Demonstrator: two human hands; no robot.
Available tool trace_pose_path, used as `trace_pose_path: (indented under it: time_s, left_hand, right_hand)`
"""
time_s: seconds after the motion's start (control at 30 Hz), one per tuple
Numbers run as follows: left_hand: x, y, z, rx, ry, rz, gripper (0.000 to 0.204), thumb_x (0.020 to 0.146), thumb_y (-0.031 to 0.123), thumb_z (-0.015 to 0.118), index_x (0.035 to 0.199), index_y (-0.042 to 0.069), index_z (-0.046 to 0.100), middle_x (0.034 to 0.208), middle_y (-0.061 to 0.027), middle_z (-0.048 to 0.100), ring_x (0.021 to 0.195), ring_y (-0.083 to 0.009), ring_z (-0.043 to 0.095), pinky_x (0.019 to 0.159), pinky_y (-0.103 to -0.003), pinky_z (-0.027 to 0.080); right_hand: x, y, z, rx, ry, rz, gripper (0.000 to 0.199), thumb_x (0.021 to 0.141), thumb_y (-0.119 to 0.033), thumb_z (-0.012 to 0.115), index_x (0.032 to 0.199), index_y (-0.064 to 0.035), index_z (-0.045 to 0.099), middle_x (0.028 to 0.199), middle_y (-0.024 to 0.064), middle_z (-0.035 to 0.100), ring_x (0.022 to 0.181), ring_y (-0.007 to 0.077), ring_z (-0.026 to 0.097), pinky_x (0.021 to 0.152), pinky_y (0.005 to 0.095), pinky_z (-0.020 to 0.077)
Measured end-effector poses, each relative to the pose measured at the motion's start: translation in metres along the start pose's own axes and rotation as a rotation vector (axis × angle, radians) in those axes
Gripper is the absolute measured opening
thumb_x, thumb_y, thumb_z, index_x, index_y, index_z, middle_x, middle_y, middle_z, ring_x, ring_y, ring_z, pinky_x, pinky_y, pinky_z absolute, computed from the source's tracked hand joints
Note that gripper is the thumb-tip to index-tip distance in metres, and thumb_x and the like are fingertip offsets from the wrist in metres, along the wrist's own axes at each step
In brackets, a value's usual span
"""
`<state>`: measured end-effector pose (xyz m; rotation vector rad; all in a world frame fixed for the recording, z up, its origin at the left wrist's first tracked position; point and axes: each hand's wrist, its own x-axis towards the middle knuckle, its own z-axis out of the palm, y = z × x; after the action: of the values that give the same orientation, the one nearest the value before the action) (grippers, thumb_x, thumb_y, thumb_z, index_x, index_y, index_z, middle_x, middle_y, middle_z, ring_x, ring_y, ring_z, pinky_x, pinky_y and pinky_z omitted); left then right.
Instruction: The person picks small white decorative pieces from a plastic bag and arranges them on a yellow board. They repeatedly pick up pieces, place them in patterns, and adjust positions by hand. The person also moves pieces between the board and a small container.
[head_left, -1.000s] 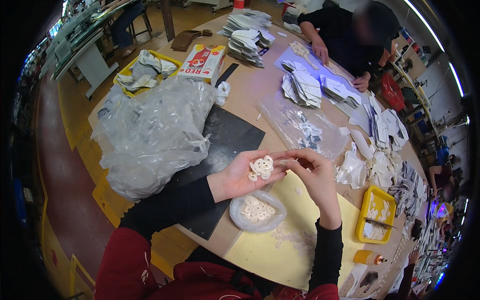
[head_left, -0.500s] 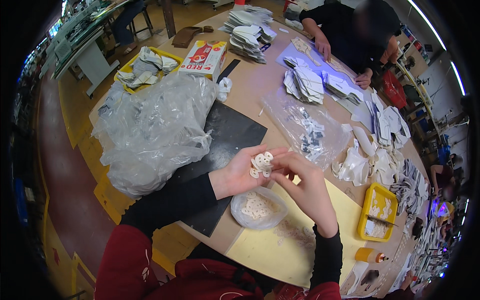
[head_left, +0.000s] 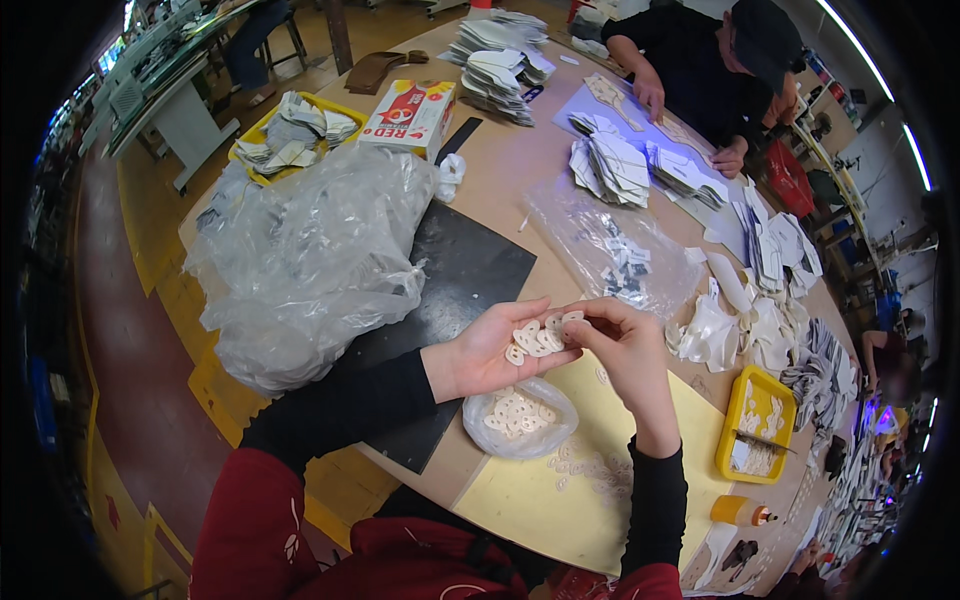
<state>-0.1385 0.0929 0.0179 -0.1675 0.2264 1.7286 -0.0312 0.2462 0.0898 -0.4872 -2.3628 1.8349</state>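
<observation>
My left hand (head_left: 478,354) lies palm up, holding several small cream oval pieces with holes (head_left: 536,339) across the palm and fingers. At its fingertips, my right hand (head_left: 630,350) pinches one similar oval piece (head_left: 572,318) between thumb and finger. Just below the hands stands an open clear plastic bag (head_left: 484,438) with more of these pieces (head_left: 518,410) inside. Loose flat pale pieces (head_left: 598,474) lie scattered on the yellow sheet (head_left: 540,515), to the right of the bag.
A large crumpled plastic bag (head_left: 310,255) and a black mat (head_left: 470,255) are at left. Right are a yellow tray (head_left: 727,440) and an orange bottle (head_left: 738,510). Beyond lie a flat plastic bag (head_left: 590,235) and stacked cut pieces (head_left: 608,170). Across the table a person (head_left: 690,50) handles flat pieces.
My right hand has shifted slightly right and now pinches a piece at the left fingertips. The oval pieces in my left hand are more spread out toward its fingers.
</observation>
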Motion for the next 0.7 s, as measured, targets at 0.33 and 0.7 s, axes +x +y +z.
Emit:
trace_pose_path:
  time_s: [0.33,0.7]
  left_hand:
    - [0.001,0.009,-0.002,0.001,-0.046,0.023,0.053,0.113,0.03,0.034,0.153,-0.005,0.035,0.146,-0.0165,0.053,0.132,-0.0305,0.056,0.118,-0.043,0.043]
    - [0.004,0.005,-0.021,-0.162,-0.25,-0.145,0.05,0.112,0.035,0.037,0.14,-0.006,0.047,0.136,-0.0218,0.058,0.122,-0.0312,0.06,0.113,-0.045,0.047]
  right_hand:
    - [-0.017,-0.022,-0.015,0.047,-0.303,0.061,0.022,0.09,-0.001,0.074,0.112,0.004,0.075,0.102,0.0096,0.077,0.089,0.0134,0.071,0.083,0.0282,0.0569]
    - [-0.012,-0.004,0.01,-0.397,0.067,-0.287,0.026,0.085,-0.003,0.076,0.111,-0.0012,0.074,0.108,0.008,0.069,0.083,0.0179,0.068,0.07,0.0293,0.0518]
